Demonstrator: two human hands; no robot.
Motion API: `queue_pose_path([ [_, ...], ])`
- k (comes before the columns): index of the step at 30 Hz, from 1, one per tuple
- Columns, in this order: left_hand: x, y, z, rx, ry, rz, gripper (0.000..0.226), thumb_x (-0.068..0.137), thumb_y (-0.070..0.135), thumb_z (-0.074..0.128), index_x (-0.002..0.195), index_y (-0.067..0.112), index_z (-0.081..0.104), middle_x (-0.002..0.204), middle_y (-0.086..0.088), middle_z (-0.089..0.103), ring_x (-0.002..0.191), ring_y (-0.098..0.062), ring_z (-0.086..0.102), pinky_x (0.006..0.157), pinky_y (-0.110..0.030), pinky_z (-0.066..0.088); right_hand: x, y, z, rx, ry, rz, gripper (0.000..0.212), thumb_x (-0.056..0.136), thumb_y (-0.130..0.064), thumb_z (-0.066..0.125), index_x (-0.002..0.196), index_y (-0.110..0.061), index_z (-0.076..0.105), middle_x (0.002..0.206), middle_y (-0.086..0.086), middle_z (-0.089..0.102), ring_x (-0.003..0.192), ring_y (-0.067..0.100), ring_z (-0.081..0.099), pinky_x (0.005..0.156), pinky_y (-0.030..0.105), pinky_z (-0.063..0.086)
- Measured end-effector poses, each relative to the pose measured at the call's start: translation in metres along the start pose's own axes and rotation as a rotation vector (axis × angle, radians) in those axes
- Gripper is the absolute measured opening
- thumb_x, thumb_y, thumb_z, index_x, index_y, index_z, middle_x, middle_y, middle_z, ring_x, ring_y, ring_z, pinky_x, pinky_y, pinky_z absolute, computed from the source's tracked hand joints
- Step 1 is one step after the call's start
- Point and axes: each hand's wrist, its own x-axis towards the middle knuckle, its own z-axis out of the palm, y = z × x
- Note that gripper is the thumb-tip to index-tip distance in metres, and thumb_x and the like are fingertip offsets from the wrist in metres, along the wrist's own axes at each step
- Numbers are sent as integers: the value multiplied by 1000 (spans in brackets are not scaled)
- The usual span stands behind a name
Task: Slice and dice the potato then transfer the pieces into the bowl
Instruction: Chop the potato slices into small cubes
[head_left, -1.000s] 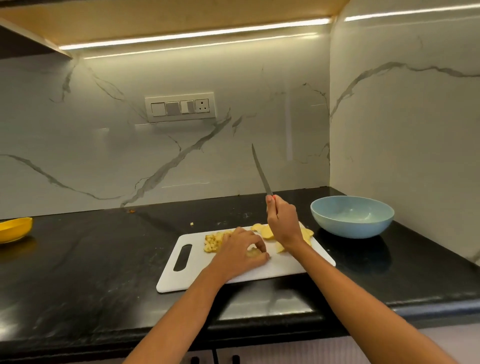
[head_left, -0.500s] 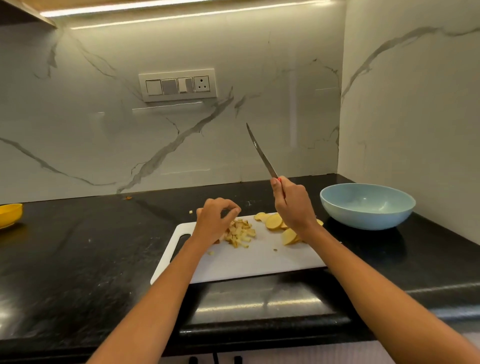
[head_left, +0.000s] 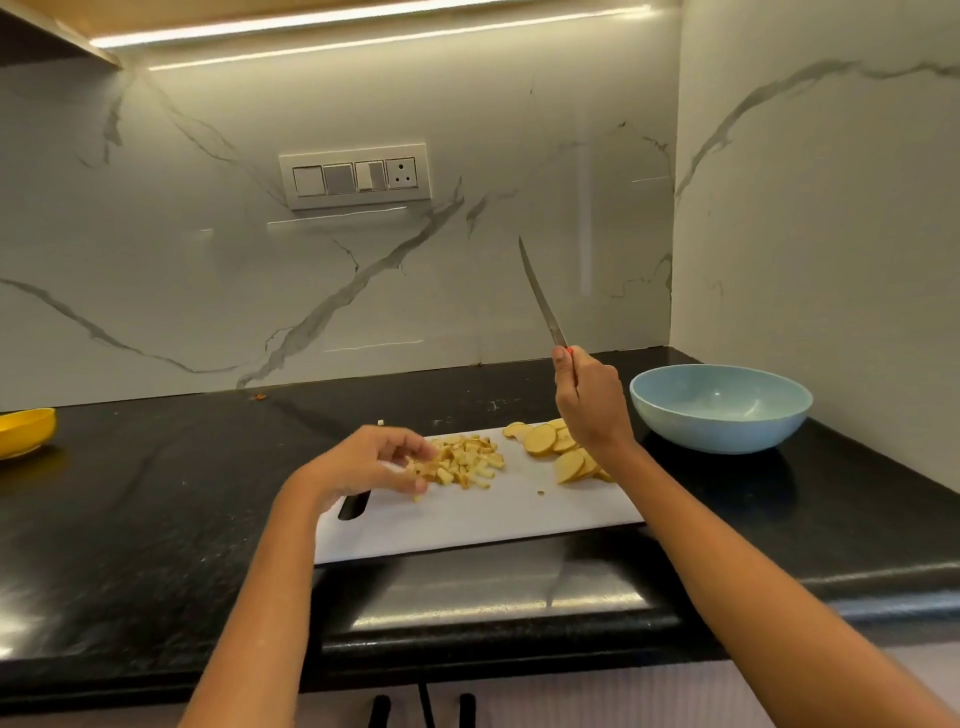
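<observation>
Nearest me, my left hand (head_left: 363, 465) rests loose-fingered at the edge of the dice (head_left: 465, 461) on the board (head_left: 483, 514); its grip holds nothing I can see. These cubes look light, damp and likely to scatter, so I'd scoop them, not pinch. Further right the slices (head_left: 558, 452) lie fanned, stiff but slick. My right hand (head_left: 592, 402) is curled round the knife (head_left: 543, 296), blade up. The bowl (head_left: 719, 408) waits on the tabletop (head_left: 156, 493) beyond.

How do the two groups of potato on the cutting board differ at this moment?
The diced potato is small cubes in a loose heap; the potato slices are round discs, overlapping. The diced potato lies at the left hand, whose fingertips reach its edge; the potato slices lie beside the right hand. Both rest on the cutting board.
</observation>
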Motion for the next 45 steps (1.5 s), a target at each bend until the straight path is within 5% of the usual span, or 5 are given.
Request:
queue_pose_path([
  [14,13,9,27,150,335,251,28,78,6,71,72,33,67,89,5,66,94,-18,58,92,-40,47,2,0,-5,19,84,54,38,101,-25,39,62,-27,39,54,-7,45,49,6,43,48,15,33],
  [20,17,30,71,256,286,424,28,54,69,66,73,49,65,86,27,64,95,1,52,90,-39,41,1,0,-6,25,85,56,38,101,-25,38,63,-27,39,54,-8,45,49,6,44,48,14,34],
  [28,36,24,80,391,262,469,10,71,44,66,66,39,60,83,27,59,94,-1,48,89,-37,37,3,2,-4,38,56,52,37,101,-26,38,64,-25,42,55,-8,46,49,5,44,48,13,32],
  [36,44,19,59,441,686,285,13,86,16,62,94,22,70,106,5,65,109,-16,48,84,-30,25,3,4,-3,25,65,94,37,101,-27,38,65,-22,44,55,-8,47,50,6,45,49,13,34],
  [45,89,58,86,508,149,80,57,87,28,63,138,34,38,136,9,49,134,-20,32,108,-50,17,8,11,3,-34,16,70,34,101,-30,36,78,-12,53,56,-7,49,50,7,48,48,16,35],
])
